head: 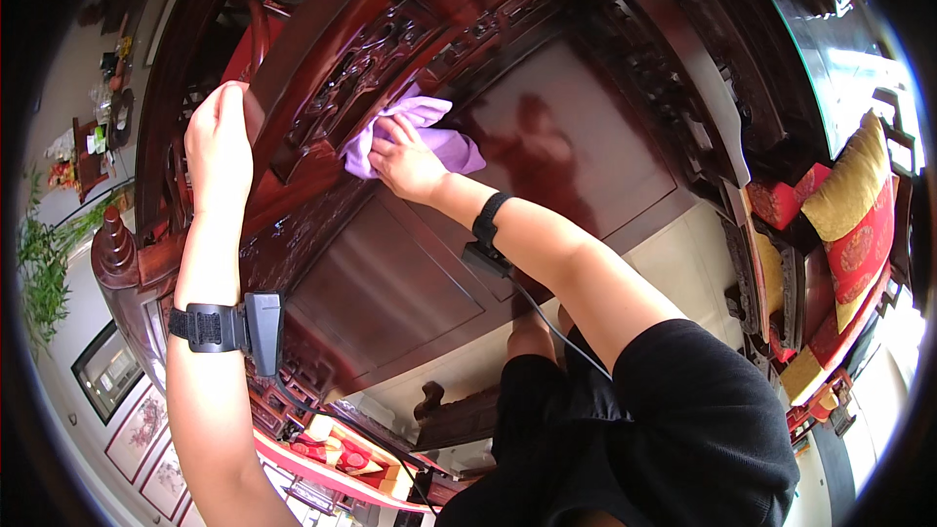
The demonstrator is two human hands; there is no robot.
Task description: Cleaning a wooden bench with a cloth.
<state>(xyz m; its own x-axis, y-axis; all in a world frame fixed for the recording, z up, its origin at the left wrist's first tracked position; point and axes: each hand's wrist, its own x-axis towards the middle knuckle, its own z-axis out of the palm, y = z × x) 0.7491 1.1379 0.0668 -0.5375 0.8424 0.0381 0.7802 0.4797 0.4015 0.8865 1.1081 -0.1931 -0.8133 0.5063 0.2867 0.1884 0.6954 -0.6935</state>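
My left hand [222, 124] is curled over the edge of a thick dark-red wooden rail [307, 36], its fingertips hidden behind the wood. Lower and to the right, my right hand [407, 159] presses a crumpled purple cloth [446, 143] against the foot of the carved openwork panel [373, 58] under that rail. Part of the cloth hangs loose past my fingers, over a glossy, flat wooden panel [578, 139] that mirrors a figure. A black strap with a small cabled device sits on each of my forearms.
A turned wooden finial [115, 249] rises at the left end of the furniture. On the right, another curved carved arm [681, 51] borders the panel. Farther right are seats with red and gold cushions [849, 183]. Green plants [44, 263] stand at the far left. A pale tiled floor [688, 263] shows below.
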